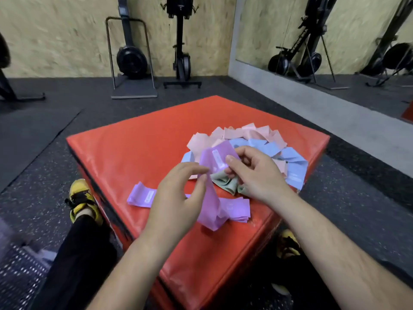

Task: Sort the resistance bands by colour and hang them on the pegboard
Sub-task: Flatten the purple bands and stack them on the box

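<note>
A red padded box (138,148) carries a heap of flat resistance bands. Pink bands (234,133) lie at the back of the heap, blue bands (292,168) curve along its right side, and a crumpled green band (223,180) sits under my right hand. Both hands hold one purple band (212,162) above the box: my left hand (178,193) pinches its lower stretch, and my right hand (252,171) grips its upper end. Other purple bands (143,195) lie flat near the box's front left. No pegboard is in view.
Dark rubber flooring surrounds the box. Black exercise machines (131,57) stand against the chipboard wall behind. A wall mirror (335,41) runs along the right. My yellow shoes (82,200) rest beside the box's left and front corners.
</note>
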`<move>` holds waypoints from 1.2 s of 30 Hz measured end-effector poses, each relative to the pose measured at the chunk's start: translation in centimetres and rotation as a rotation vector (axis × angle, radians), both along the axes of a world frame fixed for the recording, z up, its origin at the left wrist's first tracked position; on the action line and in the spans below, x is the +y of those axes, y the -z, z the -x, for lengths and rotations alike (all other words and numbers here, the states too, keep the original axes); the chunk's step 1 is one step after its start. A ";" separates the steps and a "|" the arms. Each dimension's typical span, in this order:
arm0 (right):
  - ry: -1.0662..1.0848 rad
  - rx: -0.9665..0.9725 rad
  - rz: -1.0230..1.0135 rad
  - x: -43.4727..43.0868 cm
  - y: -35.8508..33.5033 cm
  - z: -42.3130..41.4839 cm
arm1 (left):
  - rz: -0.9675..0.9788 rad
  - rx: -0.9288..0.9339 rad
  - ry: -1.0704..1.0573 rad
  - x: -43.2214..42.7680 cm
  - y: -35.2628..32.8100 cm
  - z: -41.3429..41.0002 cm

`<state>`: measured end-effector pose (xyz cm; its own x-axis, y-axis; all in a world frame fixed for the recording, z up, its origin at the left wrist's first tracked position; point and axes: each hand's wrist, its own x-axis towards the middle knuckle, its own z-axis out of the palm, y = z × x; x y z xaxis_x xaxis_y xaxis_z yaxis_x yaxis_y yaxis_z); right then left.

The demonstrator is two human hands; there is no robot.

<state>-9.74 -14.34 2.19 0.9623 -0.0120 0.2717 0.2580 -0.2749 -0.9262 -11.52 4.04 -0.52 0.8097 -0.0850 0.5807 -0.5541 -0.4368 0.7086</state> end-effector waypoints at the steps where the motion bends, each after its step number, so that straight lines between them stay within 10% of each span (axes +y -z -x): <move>1: -0.023 -0.004 0.069 -0.2 0.5 0.4 | 0.028 0.028 -0.016 0.1 1.1 1.1; 8: -0.245 -0.095 0.466 1.0 3.1 2.1 | -0.003 0.107 0.114 0.8 2.5 2.8; 16: -0.376 0.247 0.070 3.1 4.7 1.6 | 0.203 0.252 0.011 2.0 3.4 1.9; 36: -0.560 0.724 0.195 0.6 2.0 1.3 | 0.355 0.368 -0.287 6.9 5.7 -1.0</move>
